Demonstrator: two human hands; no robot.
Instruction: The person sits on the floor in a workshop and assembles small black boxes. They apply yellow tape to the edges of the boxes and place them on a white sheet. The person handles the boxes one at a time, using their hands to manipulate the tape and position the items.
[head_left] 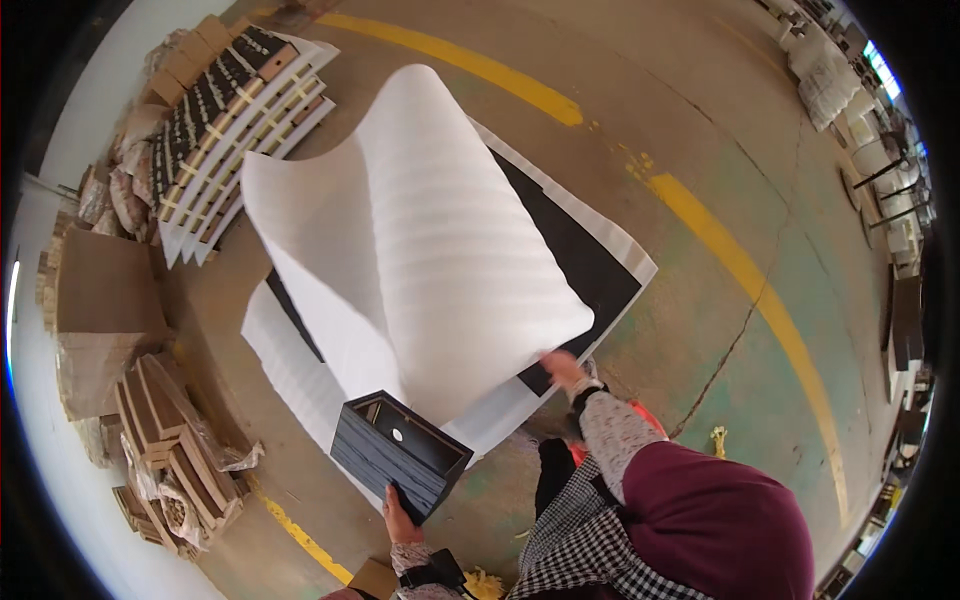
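A black wood-grain drawer-like box [385,455], with a round white spot inside, is tilted in my left hand [401,520]. The fingers of that hand are closed on its lower edge. A large sheet of white foam [460,230] billows up in front of me, and its near edge is behind the box. My right hand [562,369] is at the sheet's lower right edge, slightly blurred, with its fingers pinched at the foam. Under the raised sheet are black panels [580,240], mostly covered, with more white foam [290,355] beneath them.
Curved, layered stacks of black-topped panels [235,120] stand at the far left. Nearer on the left are a large brown carton [105,290] and piled brown boards [175,430]. Yellow lines [760,280] cross the concrete floor. Wrapped goods [825,75] stand at the far right.
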